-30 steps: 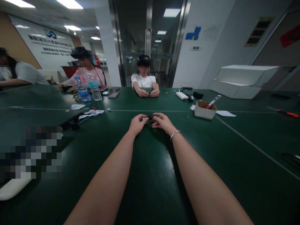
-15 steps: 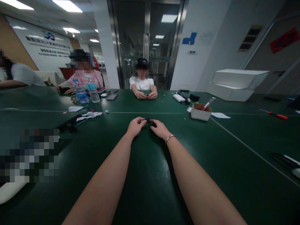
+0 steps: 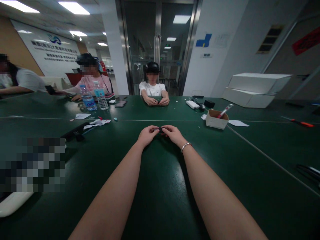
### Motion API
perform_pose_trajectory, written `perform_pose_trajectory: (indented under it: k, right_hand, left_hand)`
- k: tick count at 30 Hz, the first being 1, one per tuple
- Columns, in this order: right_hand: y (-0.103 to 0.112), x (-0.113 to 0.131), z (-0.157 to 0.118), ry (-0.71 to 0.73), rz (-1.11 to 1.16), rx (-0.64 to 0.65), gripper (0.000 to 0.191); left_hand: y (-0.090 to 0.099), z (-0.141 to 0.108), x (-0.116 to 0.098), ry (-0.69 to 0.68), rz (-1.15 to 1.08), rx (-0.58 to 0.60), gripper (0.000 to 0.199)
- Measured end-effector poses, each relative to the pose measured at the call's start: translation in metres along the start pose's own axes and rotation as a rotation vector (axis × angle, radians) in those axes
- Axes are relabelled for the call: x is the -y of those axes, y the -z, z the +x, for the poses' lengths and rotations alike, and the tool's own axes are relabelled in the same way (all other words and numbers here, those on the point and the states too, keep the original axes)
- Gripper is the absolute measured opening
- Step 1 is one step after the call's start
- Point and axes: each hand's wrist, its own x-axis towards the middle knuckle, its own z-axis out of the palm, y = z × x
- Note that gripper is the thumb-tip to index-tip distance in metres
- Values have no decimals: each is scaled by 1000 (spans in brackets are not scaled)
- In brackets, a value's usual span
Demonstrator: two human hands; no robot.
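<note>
Between my two hands, over the green table [image 3: 160, 186], is a small black object [image 3: 160, 130]; its kind is too small to make out. My left hand [image 3: 149, 136] grips its left side between thumb and fingers. From the other side my right hand [image 3: 173, 134] pinches it, thumb and index finger closed near its right end. The fingertips of both hands almost meet and cover much of the object. A silver bracelet [image 3: 185, 146] circles my right wrist.
To the right stand a small open box [image 3: 217, 124] holding a wrapped item, white boxes [image 3: 250, 96] and an orange-handled screwdriver [image 3: 303, 123]. Left are water bottles [image 3: 101, 99] and paper scraps [image 3: 97, 124]. A person [image 3: 153, 90] sits opposite; others sit at the left.
My right thumb and fingers have closed in on the black object, and both hands' fingertips are nearer each other. At the left, a co-worker's hand has raised a dark flat object.
</note>
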Motion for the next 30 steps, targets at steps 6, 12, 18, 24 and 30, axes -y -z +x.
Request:
perform_pose_trajectory:
  k: [6, 12, 18, 24, 30]
  right_hand:
    - [5, -2, 2, -21, 9, -5, 25]
    - [6, 2, 4, -63, 34, 47, 20]
    - [6, 4, -1, -100, 147, 123, 32]
    - [7, 3, -3, -111, 189, 89, 17]
    - [7, 0, -1, -152, 242, 42, 23]
  left_hand:
    - [-1, -2, -4, 29, -97, -51, 27]
    - [-1, -3, -10, 89, -133, -56, 31]
    - [0, -2, -10, 89, -31, -114, 35]
    - [0, -1, -7, 79, -31, -80, 34]
    - [1, -1, -7, 63, -12, -54, 30]
